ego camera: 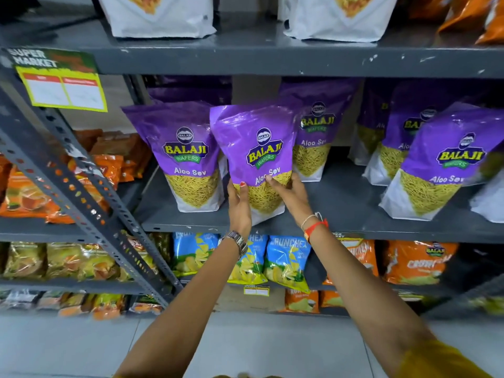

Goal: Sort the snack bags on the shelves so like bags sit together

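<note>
A purple Aloo Sev bag [256,148] stands tilted at the front edge of the middle grey shelf [349,227]. My left hand [239,205] grips its lower left side and my right hand [289,195] presses on its lower right front. Another purple Aloo Sev bag [185,154] stands upright just left of it. More of the same bags stand behind it [316,132] and to the right [441,165].
White bags [161,15] sit on the top shelf. Blue Crunchex bags [286,260] and orange bags [414,263] fill the shelf below. Orange packets [109,162] lie on the left rack behind a slanted metal upright [81,186]. A yellow price label [62,88] hangs upper left.
</note>
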{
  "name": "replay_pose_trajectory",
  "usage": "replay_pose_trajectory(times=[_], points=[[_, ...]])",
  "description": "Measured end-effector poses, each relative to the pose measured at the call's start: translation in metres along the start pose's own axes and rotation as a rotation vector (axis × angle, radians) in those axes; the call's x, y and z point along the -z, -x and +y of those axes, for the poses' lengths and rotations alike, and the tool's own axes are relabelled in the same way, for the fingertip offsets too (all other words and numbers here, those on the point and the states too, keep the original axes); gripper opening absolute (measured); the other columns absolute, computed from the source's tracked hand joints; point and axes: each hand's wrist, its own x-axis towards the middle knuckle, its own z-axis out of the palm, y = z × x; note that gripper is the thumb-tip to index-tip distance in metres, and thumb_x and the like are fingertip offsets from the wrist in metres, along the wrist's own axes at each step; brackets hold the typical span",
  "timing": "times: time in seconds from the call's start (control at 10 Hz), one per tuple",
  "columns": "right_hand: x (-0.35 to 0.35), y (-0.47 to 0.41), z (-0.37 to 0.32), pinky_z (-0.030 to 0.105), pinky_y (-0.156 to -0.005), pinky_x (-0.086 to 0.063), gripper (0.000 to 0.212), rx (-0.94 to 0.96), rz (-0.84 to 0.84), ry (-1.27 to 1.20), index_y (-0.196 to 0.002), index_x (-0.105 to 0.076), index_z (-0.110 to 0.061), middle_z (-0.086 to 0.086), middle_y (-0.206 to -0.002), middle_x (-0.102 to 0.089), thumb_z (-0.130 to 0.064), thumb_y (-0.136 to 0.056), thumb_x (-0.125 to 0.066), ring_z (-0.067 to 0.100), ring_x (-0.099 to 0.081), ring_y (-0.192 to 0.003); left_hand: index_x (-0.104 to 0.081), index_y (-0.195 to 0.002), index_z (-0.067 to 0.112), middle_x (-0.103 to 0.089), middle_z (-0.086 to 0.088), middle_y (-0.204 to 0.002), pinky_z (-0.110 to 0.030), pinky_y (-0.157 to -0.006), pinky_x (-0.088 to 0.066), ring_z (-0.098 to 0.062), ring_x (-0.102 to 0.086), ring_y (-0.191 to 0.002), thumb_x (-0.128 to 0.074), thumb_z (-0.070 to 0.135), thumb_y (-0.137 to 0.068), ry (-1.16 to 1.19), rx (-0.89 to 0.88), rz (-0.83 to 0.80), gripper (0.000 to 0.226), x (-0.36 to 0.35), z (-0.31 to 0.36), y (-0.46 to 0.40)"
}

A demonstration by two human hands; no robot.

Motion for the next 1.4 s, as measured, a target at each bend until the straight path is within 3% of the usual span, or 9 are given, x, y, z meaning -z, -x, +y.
replay_pose_trajectory(times=[0.2,0.4,0.6,0.8,0.9,1.0,1.1,1.2,1.4], points=[[0.038,0.000,-0.003,0.015,-0.078,-0.051,0.039,0.065,0.256,-0.058,-0.108,-0.060,-0.021,-0.003,-0.103,-0.070,-0.037,-0.076,-0.076,0.004,-0.065,-0.090,-0.032,-0.133,0.024,-0.050,0.006,-0.124,-0.051,-0.104,-0.040,-0.015,-0.050,-0.115,-0.034,0.031,-0.097,-0.051,0.108,-0.241,0.037,-0.037,0.012,-0.010],[0.061,0.011,0.015,0.041,-0.091,-0.053,0.059,0.041,0.419,-0.127,-0.107,-0.055,-0.020,0.013,-0.114,-0.067,-0.053,-0.062,-0.075,0.025,-0.064,-0.103,-0.033,-0.134,0.017,-0.048,0.003,-0.120,-0.040,-0.096,-0.041,-0.012,-0.046,-0.110,-0.032,0.023,-0.098,-0.076,0.152,-0.385,0.037,-0.069,0.010,-0.010],[0.073,0.014,0.024,0.047,-0.097,-0.051,0.054,0.071,0.375,-0.098,-0.108,-0.053,-0.033,0.010,-0.117,-0.066,-0.054,-0.064,-0.074,0.024,-0.062,-0.111,-0.031,-0.135,0.021,-0.046,0.003,-0.126,-0.041,-0.097,-0.040,-0.013,-0.046,-0.111,-0.033,0.028,-0.098,-0.117,0.167,-0.390,0.038,-0.079,-0.004,-0.012],[0.081,0.018,0.036,0.034,-0.098,-0.051,0.055,0.041,0.305,-0.120,-0.126,-0.044,-0.030,0.011,-0.130,-0.058,-0.036,-0.078,-0.070,0.021,-0.058,-0.118,-0.024,-0.140,0.025,-0.038,0.001,-0.144,-0.050,-0.108,-0.035,-0.019,-0.042,-0.127,-0.037,0.041,-0.094,-0.118,0.253,-0.272,0.051,-0.077,-0.020,-0.009],[0.084,0.017,0.047,0.009,-0.081,-0.049,0.048,0.008,0.306,-0.106,-0.133,-0.042,-0.017,0.008,-0.127,-0.058,-0.020,-0.089,-0.063,0.017,-0.057,-0.112,-0.027,-0.137,0.029,-0.042,0.003,-0.136,-0.051,-0.107,-0.037,-0.021,-0.045,-0.123,-0.036,0.041,-0.094,-0.073,0.309,-0.274,0.045,-0.080,-0.023,-0.004],[0.086,0.016,0.047,0.018,-0.090,-0.048,0.049,-0.020,0.314,-0.108,-0.135,-0.042,-0.014,0.013,-0.132,-0.057,-0.018,-0.090,-0.061,0.023,-0.056,-0.119,-0.028,-0.137,0.031,-0.041,0.009,-0.124,-0.049,-0.107,-0.036,-0.014,-0.042,-0.114,-0.032,0.037,-0.096,-0.093,0.276,-0.302,0.041,-0.086,-0.021,-0.003],[0.089,0.010,0.048,0.042,-0.104,-0.046,0.053,-0.024,0.317,-0.086,-0.135,-0.042,-0.018,0.013,-0.132,-0.058,-0.027,-0.088,-0.063,0.026,-0.056,-0.122,-0.026,-0.138,0.030,-0.039,0.010,-0.124,-0.048,-0.107,-0.034,-0.013,-0.040,-0.114,-0.032,0.038,-0.096,-0.104,0.254,-0.320,0.043,-0.092,-0.022,-0.005],[0.092,0.007,0.049,0.047,-0.106,-0.045,0.058,-0.043,0.310,-0.062,-0.135,-0.042,-0.021,0.012,-0.132,-0.058,-0.035,-0.083,-0.063,0.026,-0.055,-0.123,-0.026,-0.138,0.031,-0.040,0.009,-0.126,-0.049,-0.108,-0.034,-0.015,-0.041,-0.119,-0.032,0.039,-0.096,-0.120,0.235,-0.319,0.043,-0.094,-0.021,-0.004],[0.096,0.017,0.045,0.035,-0.104,-0.042,0.053,-0.005,0.398,-0.184,-0.136,-0.038,-0.013,0.015,-0.135,-0.052,-0.017,-0.089,-0.063,0.024,-0.050,-0.126,-0.012,-0.145,0.027,-0.026,-0.001,-0.154,-0.045,-0.115,-0.026,-0.022,-0.029,-0.139,-0.036,0.038,-0.095,-0.159,0.162,-0.268,0.056,-0.091,-0.028,-0.002]])
